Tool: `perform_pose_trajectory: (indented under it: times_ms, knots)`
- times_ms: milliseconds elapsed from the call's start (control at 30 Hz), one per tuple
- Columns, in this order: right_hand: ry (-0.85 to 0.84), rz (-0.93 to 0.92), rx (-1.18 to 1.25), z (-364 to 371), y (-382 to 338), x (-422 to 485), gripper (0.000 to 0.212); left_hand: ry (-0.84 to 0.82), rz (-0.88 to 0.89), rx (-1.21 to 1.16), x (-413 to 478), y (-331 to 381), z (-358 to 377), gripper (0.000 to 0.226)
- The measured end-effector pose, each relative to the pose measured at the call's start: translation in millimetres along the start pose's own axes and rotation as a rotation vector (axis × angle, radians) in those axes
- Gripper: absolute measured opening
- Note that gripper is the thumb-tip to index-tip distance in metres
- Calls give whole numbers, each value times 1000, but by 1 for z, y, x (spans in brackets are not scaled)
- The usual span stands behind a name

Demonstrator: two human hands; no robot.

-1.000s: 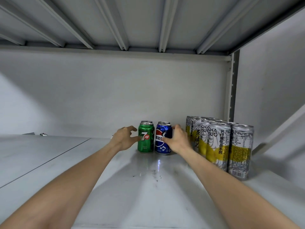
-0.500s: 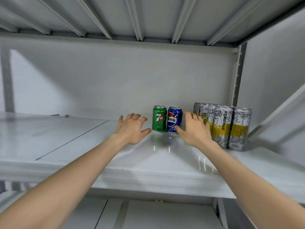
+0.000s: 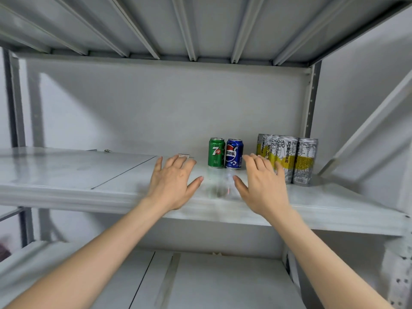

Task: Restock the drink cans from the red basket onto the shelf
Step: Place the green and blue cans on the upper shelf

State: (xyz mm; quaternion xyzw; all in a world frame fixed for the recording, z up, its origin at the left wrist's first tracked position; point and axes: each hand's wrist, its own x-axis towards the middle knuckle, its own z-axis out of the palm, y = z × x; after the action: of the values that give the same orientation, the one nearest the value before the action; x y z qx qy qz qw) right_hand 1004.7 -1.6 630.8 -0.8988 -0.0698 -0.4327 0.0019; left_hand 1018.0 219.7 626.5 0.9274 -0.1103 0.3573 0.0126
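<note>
1. Shelf board point(image 3: 66, 175) under both hands: smooth painted metal, semi-gloss, faintly mirroring the cans between the left hand point(image 3: 174, 186) and the right hand point(image 3: 263, 186).
2. Green can point(image 3: 216, 153) and blue can point(image 3: 234, 154), beyond both hands: glossy printed metal.
3. Tall cans point(image 3: 287, 157), just right of the right hand: silvery metal with a satin sheen.
4. Ribbed panel point(image 3: 200, 23) above the hands: matt grey-white sheet metal.

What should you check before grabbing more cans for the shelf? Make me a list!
1. Left hand empty, fingers spread: ok.
2. Right hand empty, fingers spread: ok.
3. Green 7up aluminium can upright on the white metal shelf: ok.
4. Blue Pepsi aluminium can upright, close beside the green can: ok.
5. Room on the shelf left of the green can: ok.
6. Red basket within reach: cannot tell, not clearly in view.
</note>
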Motion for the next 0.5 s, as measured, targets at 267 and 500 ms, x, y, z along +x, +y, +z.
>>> perform_pose_trajectory:
  times_ms: [267, 500]
  knots:
    - [76, -49, 10, -36, 7, -77, 58, 174, -8, 65, -86, 43, -22, 57]
    - [26, -65, -9, -66, -5, -173, 58, 143, 27, 54, -181, 76, -33, 58]
